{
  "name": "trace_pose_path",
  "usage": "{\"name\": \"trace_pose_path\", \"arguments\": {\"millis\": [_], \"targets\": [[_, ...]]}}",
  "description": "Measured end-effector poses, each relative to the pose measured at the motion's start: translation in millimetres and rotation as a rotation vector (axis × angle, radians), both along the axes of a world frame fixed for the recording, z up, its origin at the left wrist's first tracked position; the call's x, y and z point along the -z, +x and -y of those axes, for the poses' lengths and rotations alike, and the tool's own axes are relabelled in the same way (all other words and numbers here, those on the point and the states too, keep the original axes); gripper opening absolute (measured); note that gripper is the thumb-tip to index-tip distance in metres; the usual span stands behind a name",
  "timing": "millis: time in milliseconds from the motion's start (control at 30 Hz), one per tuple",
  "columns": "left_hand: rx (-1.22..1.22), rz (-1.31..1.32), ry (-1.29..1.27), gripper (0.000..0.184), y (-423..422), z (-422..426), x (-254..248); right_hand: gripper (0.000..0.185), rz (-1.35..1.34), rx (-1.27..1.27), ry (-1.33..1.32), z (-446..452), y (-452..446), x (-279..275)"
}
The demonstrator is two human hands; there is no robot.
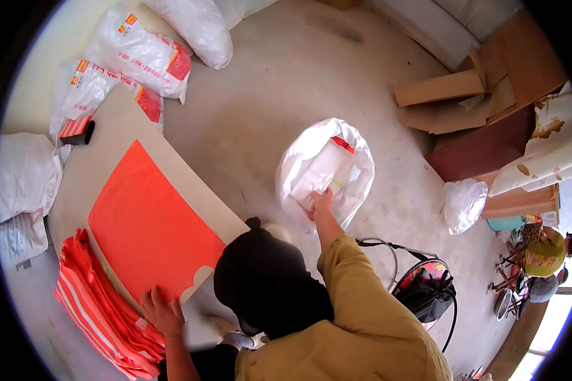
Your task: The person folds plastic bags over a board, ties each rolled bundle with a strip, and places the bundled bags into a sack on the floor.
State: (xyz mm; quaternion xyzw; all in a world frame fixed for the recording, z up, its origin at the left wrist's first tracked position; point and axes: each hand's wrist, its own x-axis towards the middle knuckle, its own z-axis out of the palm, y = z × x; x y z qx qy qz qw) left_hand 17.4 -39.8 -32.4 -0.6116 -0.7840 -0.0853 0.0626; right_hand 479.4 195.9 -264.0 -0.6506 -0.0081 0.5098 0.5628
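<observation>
A flat orange cloth [156, 222] with a scalloped near edge lies on a pale board [197, 197]. My left hand [163, 314] rests at the cloth's near left corner, fingers spread, palm down. Beside that hand is a pile of orange garments with pale stripes [98, 311]. My right arm stretches forward into an upright, open-topped white sack [289, 171]. Inside it, my right hand [322, 202] has its fingers closed at the near end of a white plastic packet [327, 168]. Something red shows behind the packet.
Filled white sacks with red print [140, 57] line the back left. A small striped roll [76, 130] sits at the board's far corner. Cardboard boxes [451, 89] stand at right, near a clear plastic bag [465, 204]. A black bag [426, 295] lies on the floor.
</observation>
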Motion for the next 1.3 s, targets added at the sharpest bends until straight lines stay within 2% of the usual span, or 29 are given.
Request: {"name": "trace_pose_path", "arguments": {"millis": [33,133,233,367,467,567,667,700,733,800,867,967,1067,1167,1267,1300], "targets": [[-0.006,0.000,-0.004,0.059,0.4,0.4,-0.2,0.073,0.027,0.014,0.029,-1.2,-0.6,-7.8],[-0.027,-0.007,-0.023,0.059,3.0,-0.1,-2.0,0.078,0.201,-0.161,0.100,-22.4,23.9,34.4],[-0.017,-0.005,-0.027,0.060,-0.5,0.8,-0.5,0.080,0.033,-0.065,0.079,-30.7,28.2,33.9],[-0.005,-0.022,-0.024,0.060,-4.3,2.7,3.0,0.095,0.198,-0.283,-0.148,-30.3,19.2,24.5],[-0.008,-0.022,-0.023,0.062,-6.2,4.9,5.8,0.100,0.095,-0.191,0.022,-27.5,8.3,31.1],[0.002,-0.042,-0.028,0.062,-8.7,5.6,5.9,0.099,0.334,-0.235,0.059,-33.2,7.6,86.8],[-0.018,-0.039,-0.027,0.062,-7.3,4.4,6.0,0.101,0.817,-0.450,-0.069,-30.6,9.9,106.6],[-0.020,-0.038,-0.029,0.062,-8.2,4.3,6.4,0.099,0.763,-0.542,-0.170,-30.0,11.6,80.9],[-0.023,-0.035,-0.033,0.062,-9.1,5.5,7.2,0.097,0.709,-0.635,-0.272,-27.5,11.3,14.6],[-0.022,-0.035,-0.027,0.063,-9.4,7.4,9.0,0.094,0.832,-0.762,-0.325,-23.3,17.4,-18.9],[-0.006,-0.042,-0.015,0.065,-9.0,6.9,8.7,0.091,1.184,-0.821,-0.220,-11.1,23.3,-7.7],[-0.014,-0.053,-0.025,0.066,-7.0,5.0,6.9,0.085,1.424,-0.992,-0.074,-7.6,18.0,-37.1],[-0.017,-0.061,-0.026,0.066,-7.8,5.2,7.5,0.084,1.425,-1.110,-0.071,-18.6,22.3,-16.1],[-0.019,-0.047,-0.024,0.065,-8.6,7.6,8.0,0.083,1.397,-1.221,-0.169,-35.4,20.2,-24.0],[-0.018,-0.032,-0.024,0.064,-6.6,5.7,5.9,0.080,1.398,-1.185,-0.236,-39.8,9.8,-38.4],[-0.013,-0.037,-0.019,0.063,-7.0,5.5,6.6,0.077,1.441,-1.209,-0.174,-39.5,6.4,-40.5]]}}
